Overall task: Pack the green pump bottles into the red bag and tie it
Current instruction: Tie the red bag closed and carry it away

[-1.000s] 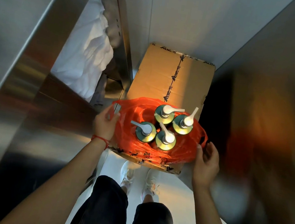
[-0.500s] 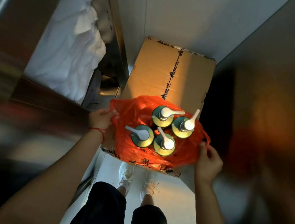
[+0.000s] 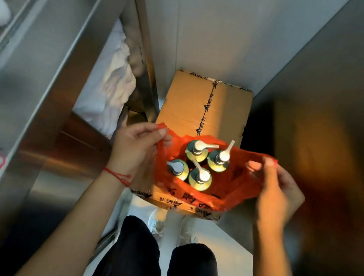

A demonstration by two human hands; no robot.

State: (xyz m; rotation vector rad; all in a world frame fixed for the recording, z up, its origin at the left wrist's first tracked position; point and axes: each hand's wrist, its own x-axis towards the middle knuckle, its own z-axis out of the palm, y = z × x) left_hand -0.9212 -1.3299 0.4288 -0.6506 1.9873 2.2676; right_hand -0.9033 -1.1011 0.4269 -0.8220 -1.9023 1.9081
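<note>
Hands grip opposite edges of the thin red plastic bag (image 3: 222,190). Your left hand (image 3: 137,147) pinches the bag's left rim between thumb and fingertips; your right hand (image 3: 276,187) is closed on the right rim or handle, though blur hides the exact finger hold. You hold both edges raised and apart, likely to gather the handles above the pump heads before tying.

Contents: four green pump bottles (image 3: 198,162) with pale silver-white pump tops stand upright inside the bag, clustered and touching or nearly so. None lies outside it, so packing looks done; the knot is not yet made.

Support: bag sits on the near end of a taped brown cardboard box (image 3: 205,108), which serves as your surface. White folded linen (image 3: 109,92) lies on the steel shelf to your left, well apart.
</note>
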